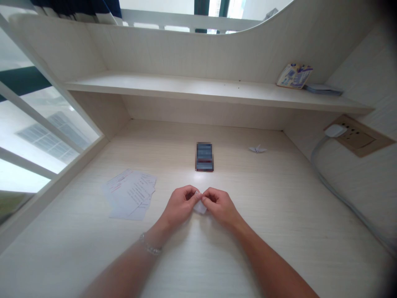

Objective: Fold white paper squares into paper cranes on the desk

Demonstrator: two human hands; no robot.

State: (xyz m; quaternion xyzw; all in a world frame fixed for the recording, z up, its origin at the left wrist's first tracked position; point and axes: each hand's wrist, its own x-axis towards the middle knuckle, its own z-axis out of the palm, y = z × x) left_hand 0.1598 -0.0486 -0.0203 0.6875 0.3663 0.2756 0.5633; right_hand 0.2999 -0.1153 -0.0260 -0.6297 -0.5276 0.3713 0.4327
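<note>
A small folded piece of white paper [200, 207] is held between my two hands over the desk. My left hand [182, 203] pinches its left side with thumb and forefinger. From the other side, my right hand [220, 203] pinches the upper right part, and the thumbs nearly meet. Fingers cover much of the paper, so its full shape is hidden. Just beyond the hands lies a dark phone [204, 157], its screen blurred out. A white folded paper crane [257, 149] rests farther back on the right.
Several written sheets [130, 194] lie overlapping on the desk [279, 231] at the left. Above runs a shelf [186, 85] bearing a colourful box [294, 76] and a flat stack [323, 89]. A grey cable [338, 198] hangs from a wall socket [359, 134] at the right.
</note>
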